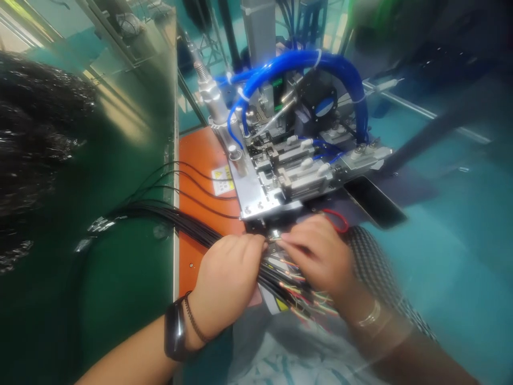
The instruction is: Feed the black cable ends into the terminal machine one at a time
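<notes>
A bundle of black cables runs in from the left and passes under my left hand. My left hand is closed around it, with a dark watch on that wrist. Beyond the hand the cables fan out into stripped ends with thin coloured wires. My right hand pinches at a small light-coloured wire end or part, too small to make out, beside a metal fixture. Both hands are at the front lower edge of a metal machine with pneumatic cylinders.
Thick blue tubing arches over the machine. An orange board with a warning label lies to its left. A dark phone is at the right, near a red loop. Dark, shiny material fills the far left.
</notes>
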Demonstrator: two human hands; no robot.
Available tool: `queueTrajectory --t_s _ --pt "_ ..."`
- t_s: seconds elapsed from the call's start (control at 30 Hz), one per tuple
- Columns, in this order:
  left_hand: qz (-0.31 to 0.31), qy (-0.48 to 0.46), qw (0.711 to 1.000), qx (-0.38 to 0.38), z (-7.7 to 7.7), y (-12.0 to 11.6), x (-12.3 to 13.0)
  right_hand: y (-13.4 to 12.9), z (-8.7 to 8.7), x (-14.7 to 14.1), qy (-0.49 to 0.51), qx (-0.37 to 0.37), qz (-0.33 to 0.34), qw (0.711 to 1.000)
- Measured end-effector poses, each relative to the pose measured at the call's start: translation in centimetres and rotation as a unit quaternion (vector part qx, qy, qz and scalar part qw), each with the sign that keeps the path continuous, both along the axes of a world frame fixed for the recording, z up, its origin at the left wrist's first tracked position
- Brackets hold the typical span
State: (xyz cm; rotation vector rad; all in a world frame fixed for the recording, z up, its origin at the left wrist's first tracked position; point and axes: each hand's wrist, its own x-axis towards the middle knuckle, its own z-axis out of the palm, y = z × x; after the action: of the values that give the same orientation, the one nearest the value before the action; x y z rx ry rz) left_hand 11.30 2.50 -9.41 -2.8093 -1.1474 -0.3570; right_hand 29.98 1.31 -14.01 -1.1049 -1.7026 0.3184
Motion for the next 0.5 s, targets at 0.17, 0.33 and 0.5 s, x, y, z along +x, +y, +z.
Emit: queueTrajectory --t_s 0.17,0.33,0.5 --pt "0.028 -0.029 0.999 0.023 0.1 0.1 0.0 -0.2 0.2 -0.7 -0.04 -0.017 0.064 0.997" --pt "0.021 -0.036 0.999 0.016 0.0 0.1 0.0 0.0 1.0 -1.2 0.069 -0.137 -0.011 0.988" --pt "0.015 -0.034 0.999 -0.009 -0.3 0.1 -0.2 0.2 1.4 -1.5 0.062 -0.134 0.029 0.989"
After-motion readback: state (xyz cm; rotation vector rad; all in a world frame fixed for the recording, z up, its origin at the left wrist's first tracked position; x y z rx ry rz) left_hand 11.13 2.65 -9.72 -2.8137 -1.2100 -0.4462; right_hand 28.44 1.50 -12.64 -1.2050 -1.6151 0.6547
